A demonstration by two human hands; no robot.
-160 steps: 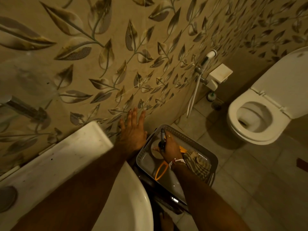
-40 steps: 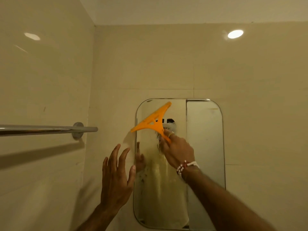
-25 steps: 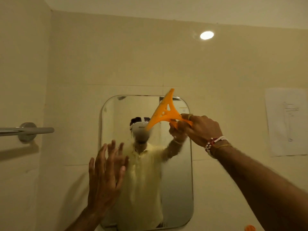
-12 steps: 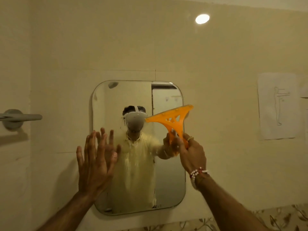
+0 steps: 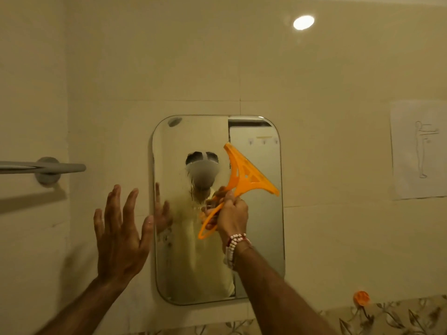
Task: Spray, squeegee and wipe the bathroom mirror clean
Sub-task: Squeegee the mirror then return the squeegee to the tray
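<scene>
Beige tiled wall (image 5: pixel 314 81), towel rail (image 5: pixel 43 167)

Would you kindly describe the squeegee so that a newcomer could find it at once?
Start at the rounded mirror on the cream wall. In front of its right half, the right hand grips the squeegee by its looped handle. It is the flat orange triangle with cut-outs, far bigger than the small orange blob low on the wall to the right.

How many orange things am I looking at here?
2. An orange squeegee, gripped by the right hand, is in front of the mirror; a small round orange thing sits on the wall at lower right, just above the leaf-patterned tiles.
</scene>
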